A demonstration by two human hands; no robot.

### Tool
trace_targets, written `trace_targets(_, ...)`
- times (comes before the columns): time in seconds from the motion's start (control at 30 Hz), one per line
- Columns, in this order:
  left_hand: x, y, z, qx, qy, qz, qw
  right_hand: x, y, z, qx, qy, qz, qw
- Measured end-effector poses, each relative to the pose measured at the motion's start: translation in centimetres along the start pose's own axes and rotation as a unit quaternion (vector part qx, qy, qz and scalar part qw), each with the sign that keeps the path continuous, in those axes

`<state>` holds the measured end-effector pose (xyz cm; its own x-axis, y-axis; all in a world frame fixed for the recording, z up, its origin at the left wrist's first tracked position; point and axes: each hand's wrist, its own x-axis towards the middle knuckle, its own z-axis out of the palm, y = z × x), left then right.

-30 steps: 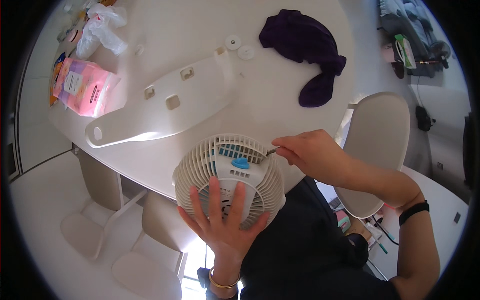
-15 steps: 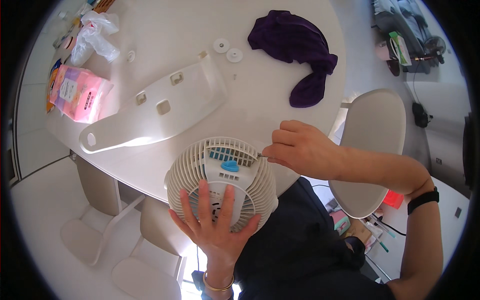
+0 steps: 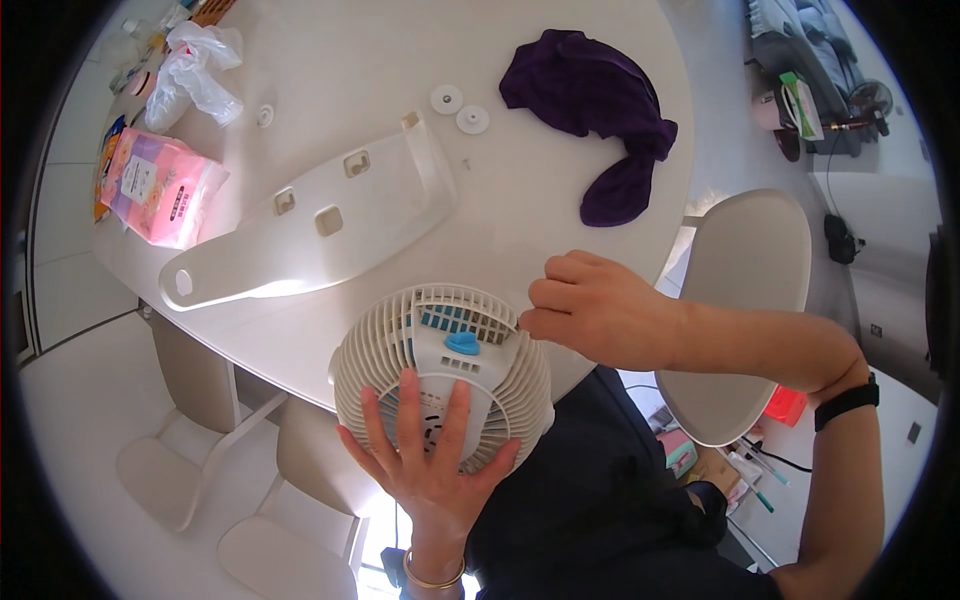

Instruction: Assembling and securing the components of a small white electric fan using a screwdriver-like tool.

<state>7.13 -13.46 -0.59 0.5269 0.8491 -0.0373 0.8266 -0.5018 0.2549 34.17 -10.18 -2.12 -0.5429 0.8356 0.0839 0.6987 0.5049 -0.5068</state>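
A white fan head [image 3: 505, 382] with a ribbed grille and a blue knob [image 3: 462, 344] rests at the near table edge. My left hand [image 3: 430, 455] lies across its lower part, fingers spread flat on the casing. At the grille's upper right, my right hand [image 3: 590, 310] is closed in a pinch. Only the tip of a thin metal piece [image 3: 519, 323] shows between those fingertips and the grille, so its exact kind is hidden. Beyond the fan lies a long white plastic stand panel [image 3: 375, 215] with square holes.
Two white discs [image 3: 447, 98] and a small white ring [image 3: 265, 115] lie farther back. A dark purple cloth [image 3: 590, 95] is at the far right, a pink tissue pack [image 3: 165, 190] and a plastic bag [image 3: 195, 75] at the left. Chairs [image 3: 735, 310] flank the table [image 3: 330, 40].
The fan and both hands appear slightly lower in view, as does the tabletop. My right hand's fingers have turned a little at the grille; my left hand stays spread on the fan.
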Motion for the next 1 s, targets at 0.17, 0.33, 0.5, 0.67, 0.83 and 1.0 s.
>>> trace_targets(0.17,-0.1,-0.1,0.1,-0.012,0.006,-0.007,1.000,1.5,-0.9,-0.9,-0.075,-0.079,-0.085,0.990)
trace_targets(0.33,0.1,-0.1,0.1,-0.024,0.021,0.010,0.999,1.3,-1.5,-0.3,-0.086,-0.125,-0.013,0.988)
trace_targets(0.5,0.1,0.1,0.2,-0.053,0.031,-0.005,0.998,1.9,-3.3,-0.2,0.060,-0.170,0.287,0.941)
trace_targets(0.67,0.3,0.3,-0.1,-0.059,0.044,-0.002,0.997,3.1,-3.8,-0.5,-0.020,-0.185,0.358,0.915)
trace_targets(0.83,0.5,0.2,-0.2,-0.068,0.052,0.011,0.996,4.2,-3.4,-0.7,-0.044,-0.285,0.301,0.909)
trace_targets(1.0,0.4,0.0,-0.1,-0.065,0.062,0.014,0.996,4.7,-4.7,-0.9,-0.107,-0.319,0.231,0.913)
